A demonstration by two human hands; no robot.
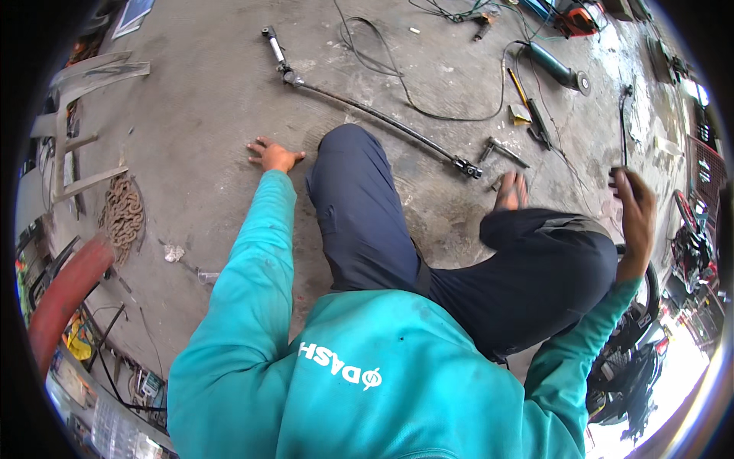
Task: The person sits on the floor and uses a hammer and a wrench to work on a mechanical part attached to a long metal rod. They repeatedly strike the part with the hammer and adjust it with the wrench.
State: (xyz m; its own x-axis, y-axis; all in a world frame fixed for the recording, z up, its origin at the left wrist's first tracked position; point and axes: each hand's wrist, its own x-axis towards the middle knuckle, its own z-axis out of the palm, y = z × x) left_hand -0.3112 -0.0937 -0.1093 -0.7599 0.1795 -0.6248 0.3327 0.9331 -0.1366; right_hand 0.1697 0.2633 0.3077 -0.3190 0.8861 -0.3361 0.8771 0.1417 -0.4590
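My left hand (pixel 275 155) rests on the concrete floor with its fingers spread and nothing in it. Raised at the right, my right hand (pixel 637 214) has its fingers curled at the lower end of a thin dark rod (pixel 624 130), which has a small bent head at its far end. A long dark shaft with universal joints (pixel 375 113) lies across the floor in front of my knees, with a shorter silver section at its far left end. Close to its near right end lies a small T-shaped metal tool (pixel 506 151), just beyond my bare foot.
An angle grinder (pixel 556 67) lies at the far right, its black cable (pixel 443 117) looping over the floor. Nearby are a yellow-and-black stick (pixel 518 86) and a dark clamp-like holder (pixel 540 126). On the left are a rusty chain (pixel 122 218), a metal frame (pixel 61 153) and a red pipe (pixel 73 287).
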